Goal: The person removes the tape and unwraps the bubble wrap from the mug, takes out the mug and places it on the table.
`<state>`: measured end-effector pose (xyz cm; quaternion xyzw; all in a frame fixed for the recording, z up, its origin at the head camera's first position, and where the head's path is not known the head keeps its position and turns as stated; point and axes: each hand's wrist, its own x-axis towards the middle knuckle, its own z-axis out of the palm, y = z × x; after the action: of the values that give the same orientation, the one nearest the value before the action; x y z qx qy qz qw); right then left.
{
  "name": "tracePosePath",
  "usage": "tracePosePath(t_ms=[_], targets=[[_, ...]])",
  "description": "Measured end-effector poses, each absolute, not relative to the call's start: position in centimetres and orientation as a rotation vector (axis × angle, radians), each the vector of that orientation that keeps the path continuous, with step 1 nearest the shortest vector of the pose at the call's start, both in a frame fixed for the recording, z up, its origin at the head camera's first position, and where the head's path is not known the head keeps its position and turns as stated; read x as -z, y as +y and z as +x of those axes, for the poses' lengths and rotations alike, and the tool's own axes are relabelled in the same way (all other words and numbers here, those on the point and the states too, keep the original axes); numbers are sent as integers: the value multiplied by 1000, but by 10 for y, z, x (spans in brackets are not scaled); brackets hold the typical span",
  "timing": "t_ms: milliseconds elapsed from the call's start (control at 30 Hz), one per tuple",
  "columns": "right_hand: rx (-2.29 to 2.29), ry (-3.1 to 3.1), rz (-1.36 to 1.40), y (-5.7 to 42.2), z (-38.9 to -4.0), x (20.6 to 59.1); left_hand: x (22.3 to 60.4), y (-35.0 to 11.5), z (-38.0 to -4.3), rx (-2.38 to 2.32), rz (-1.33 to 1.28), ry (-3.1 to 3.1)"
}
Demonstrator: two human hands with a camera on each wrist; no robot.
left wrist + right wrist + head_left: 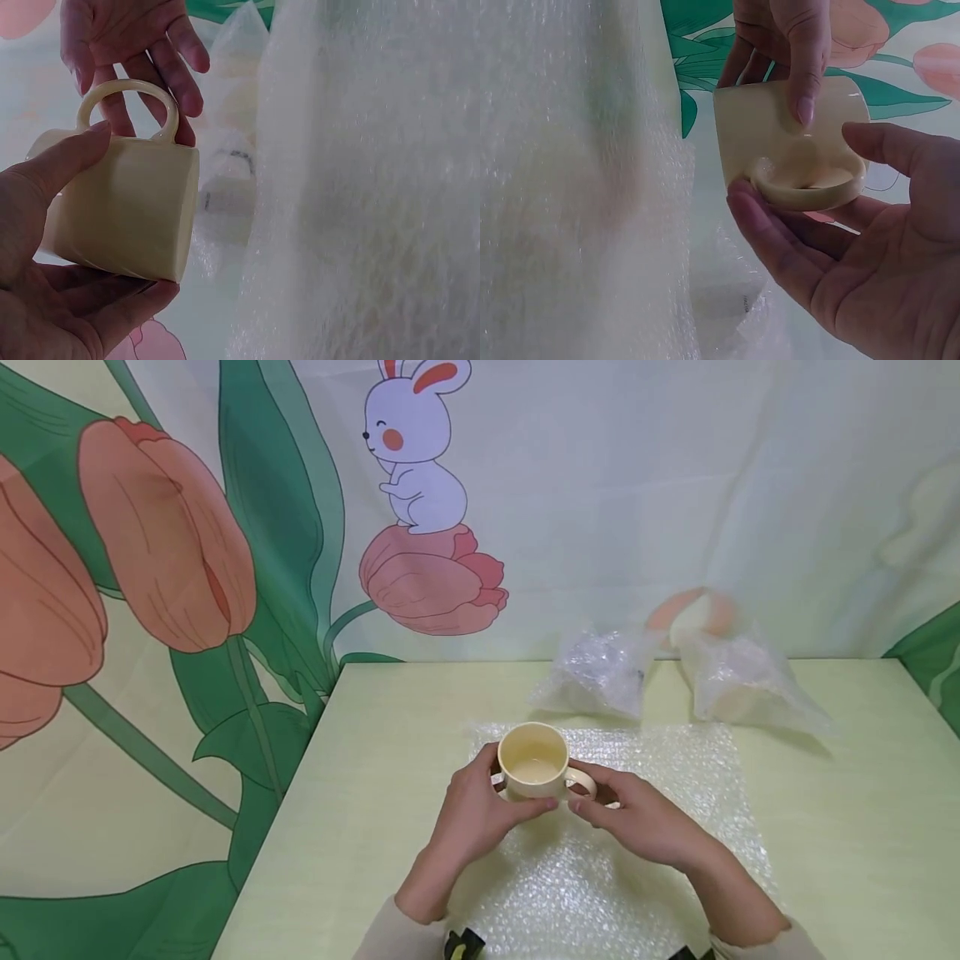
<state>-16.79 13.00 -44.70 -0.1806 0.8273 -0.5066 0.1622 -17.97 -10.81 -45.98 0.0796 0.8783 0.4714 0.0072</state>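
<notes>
Fabric backdrop (675, 485), printed with tulips and a white rabbit on a pink flower, fills the upper part and left side. Pale yellow-green table (375, 760) in front of it. Sheet of bubble wrap (585, 885) spread flat on the table, right under the hands. Two bundles in cloudy plastic near the far table edge, beyond the sheet: the right bundle (750, 681) looks a bit wider, the left bundle (596, 672) just beside it; contents too blurred to tell. Light sleeves (401, 935) at both forearms. Left hand (480, 814) grips the cream mug (534, 760), thumb on one side, fingers round the other. Right hand (645, 818) not clamped: fingers loosely extended, touching the mug by its handle (127, 85), thumb apart from them. Mug is held up between both hands, over the far part of the sheet, tilted so its mouth faces the head camera; handle points toward the right hand. Small black item (463, 943) at the left wrist, mostly cut off.
</notes>
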Motion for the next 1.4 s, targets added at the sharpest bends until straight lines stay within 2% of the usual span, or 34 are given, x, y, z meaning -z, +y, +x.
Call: tracePosePath(t_ms=[567,1000,1400], targets=[[1735,2091,-401,111,-182,441,454,-131,-202,-1552,86,2831],[1940,2033,-211,68,-186,448,460,-140,-222,-1593,-25,2922],[1985,2020,-280,47,-202,458,466,-144,-240,-1559,-66,2977]])
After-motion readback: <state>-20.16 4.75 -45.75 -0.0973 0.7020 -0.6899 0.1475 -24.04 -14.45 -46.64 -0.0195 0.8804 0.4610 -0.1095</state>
